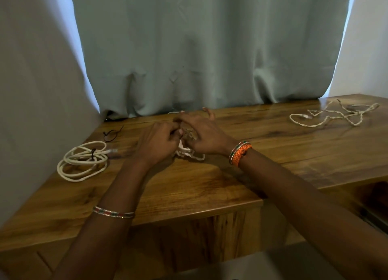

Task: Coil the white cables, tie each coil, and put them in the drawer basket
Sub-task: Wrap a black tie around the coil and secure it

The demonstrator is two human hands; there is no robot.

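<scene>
A small white cable coil (189,153) lies at the middle of the wooden table (189,185), mostly hidden under both hands. My left hand (157,142) grips it from the left with curled fingers. My right hand (204,132) covers it from the right, fingers bent around the coil, one finger raised; whether a tie is between the fingers is hidden. A larger white coil (83,161), bound with a dark tie, rests at the left. A loose, twisted white cable (333,115) sprawls at the far right.
A spare dark tie (112,132) lies near the table's back left. A pale green curtain (210,48) hangs behind the table. Below the right table edge, an open drawer recess (371,204) shows dimly.
</scene>
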